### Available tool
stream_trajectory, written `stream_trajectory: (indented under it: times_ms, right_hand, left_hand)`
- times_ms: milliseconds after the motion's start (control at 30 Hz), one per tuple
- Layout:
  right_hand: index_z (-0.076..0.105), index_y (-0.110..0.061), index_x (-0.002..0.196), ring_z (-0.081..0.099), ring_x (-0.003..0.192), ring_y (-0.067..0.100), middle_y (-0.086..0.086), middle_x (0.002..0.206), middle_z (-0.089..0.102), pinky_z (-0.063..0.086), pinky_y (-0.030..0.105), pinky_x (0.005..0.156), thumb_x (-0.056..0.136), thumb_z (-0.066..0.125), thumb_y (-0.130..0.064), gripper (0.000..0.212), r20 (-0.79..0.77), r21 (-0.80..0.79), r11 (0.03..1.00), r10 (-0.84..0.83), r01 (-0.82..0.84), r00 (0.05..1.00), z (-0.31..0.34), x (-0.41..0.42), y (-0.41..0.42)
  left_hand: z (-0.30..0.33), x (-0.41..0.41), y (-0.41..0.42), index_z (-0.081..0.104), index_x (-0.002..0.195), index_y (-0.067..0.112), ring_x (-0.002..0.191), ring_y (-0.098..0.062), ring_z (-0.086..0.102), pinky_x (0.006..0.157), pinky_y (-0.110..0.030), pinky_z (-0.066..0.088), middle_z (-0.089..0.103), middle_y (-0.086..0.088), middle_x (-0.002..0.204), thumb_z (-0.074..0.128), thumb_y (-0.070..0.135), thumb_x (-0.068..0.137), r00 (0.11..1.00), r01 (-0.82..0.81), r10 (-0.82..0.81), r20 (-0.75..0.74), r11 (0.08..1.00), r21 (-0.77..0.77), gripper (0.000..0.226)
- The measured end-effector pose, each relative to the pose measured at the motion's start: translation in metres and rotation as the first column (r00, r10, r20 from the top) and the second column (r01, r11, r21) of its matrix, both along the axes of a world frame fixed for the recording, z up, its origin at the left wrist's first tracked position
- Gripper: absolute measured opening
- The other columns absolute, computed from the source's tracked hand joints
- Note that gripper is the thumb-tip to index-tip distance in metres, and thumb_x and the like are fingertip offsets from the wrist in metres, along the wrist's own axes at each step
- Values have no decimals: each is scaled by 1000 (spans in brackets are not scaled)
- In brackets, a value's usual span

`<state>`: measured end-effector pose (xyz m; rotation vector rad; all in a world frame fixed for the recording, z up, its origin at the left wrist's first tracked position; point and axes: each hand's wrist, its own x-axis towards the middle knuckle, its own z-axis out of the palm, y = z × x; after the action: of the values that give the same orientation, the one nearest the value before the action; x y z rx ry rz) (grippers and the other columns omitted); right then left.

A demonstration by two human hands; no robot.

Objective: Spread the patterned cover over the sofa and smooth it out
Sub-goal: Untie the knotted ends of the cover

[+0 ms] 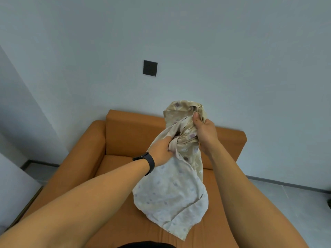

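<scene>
Fingers of my left hand and right hand grip the bunched patterned cover above the sofa seat; soft, light fabric, best held at its edges.

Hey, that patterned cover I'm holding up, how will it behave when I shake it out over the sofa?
The cover is probably floppy: it bunches in both hands and hangs in loose folds. It likely feels light, since the left hand and right hand hold it up easily.
</scene>
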<state>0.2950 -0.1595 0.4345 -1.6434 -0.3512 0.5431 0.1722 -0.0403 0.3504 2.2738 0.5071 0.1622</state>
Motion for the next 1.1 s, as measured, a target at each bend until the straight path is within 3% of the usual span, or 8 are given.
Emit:
stream_trajectory:
  times_ms: [167,400,533,667,833,967,1033,1100]
  right_hand:
    - [74,-17,99,78,88,26,7,97,80,60,52,92,100,63,-49,34,66,-36,997,-67,69,996,4,22,-16]
    - [72,-20,91,75,86,28,12,91,78,60,52,90,101,59,-52,36,168,-64,972,-215,228,962,12,50,-35]
    - [72,-7,96,75,71,21,12,80,77,62,45,78,102,58,-51,47,191,-93,986,-118,138,974,7,37,-23]
    - [72,-8,92,75,78,22,9,85,77,60,51,81,100,60,-50,44,181,-141,986,-61,88,982,-15,17,-7]
    - [77,-18,94,76,93,23,2,94,79,58,54,91,95,67,-51,35,148,-147,989,14,8,989,-37,8,-1]
    - [78,-11,97,77,92,25,6,94,80,59,53,92,97,71,-38,28,113,-61,995,82,-75,990,-30,-3,-1]
    - [77,-9,100,77,94,25,7,96,80,59,53,93,95,74,-33,25,114,-25,995,103,-101,988,-25,-4,-2]
    - [77,-10,102,77,96,24,6,98,80,59,53,95,94,76,-29,21,126,-20,994,105,-103,987,-22,-1,-4]
  left_hand:
    - [7,-3,38,46,74,14,71,-34,53,56,-35,29,57,-12,75,51,-1,85,990,-135,139,-14,977,166,19]
    - [57,-5,123,52,76,14,71,-32,52,57,-35,37,57,-10,79,52,6,91,851,-523,501,157,786,329,17]
    - [41,-5,118,58,83,17,79,-31,57,65,-36,47,64,-10,90,48,5,93,901,-404,434,-6,844,352,19]
    - [11,-5,78,61,95,30,96,-29,61,85,-46,57,61,-2,113,53,10,93,944,-271,308,-123,930,246,22]
    - [1,8,17,67,117,24,102,-23,62,89,-42,54,65,-1,117,59,24,99,1000,-14,13,21,999,47,20]
    - [3,14,0,63,112,21,95,-19,68,88,-42,57,71,-1,104,58,18,98,986,39,-2,168,976,-216,14]
    - [1,12,-3,61,126,21,103,-14,70,93,-33,57,73,2,111,61,19,100,987,74,-12,163,923,-377,27]
    - [-3,12,-4,65,112,16,93,-14,70,87,-35,58,73,-3,98,64,26,98,993,96,-62,96,909,-405,17]
